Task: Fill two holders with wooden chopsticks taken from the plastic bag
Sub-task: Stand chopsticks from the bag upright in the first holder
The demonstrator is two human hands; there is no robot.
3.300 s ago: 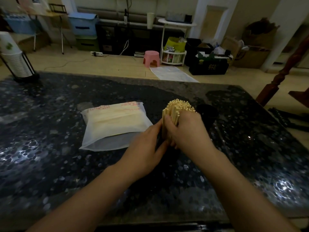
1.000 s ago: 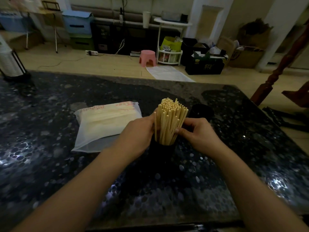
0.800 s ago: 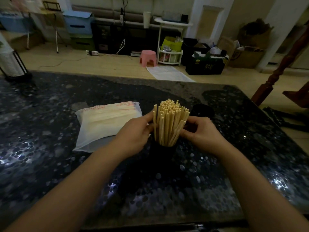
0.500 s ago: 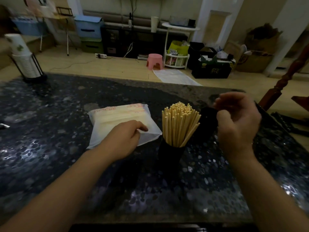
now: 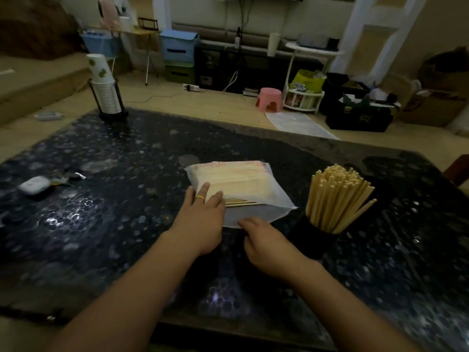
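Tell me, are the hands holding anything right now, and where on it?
The left hand lies flat on the bag, fingers straight, pressing rather than gripping. The right hand touches the bag's near open edge; whether it pinches it cannot be told.

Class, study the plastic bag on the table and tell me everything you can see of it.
The plastic bag is whitish and translucent, with red print along its far edge. It lies flat on the dark speckled table, left of the filled holder. Pale wooden chopsticks show at its near, open end. The left hand rests on it; the right hand touches its near edge.
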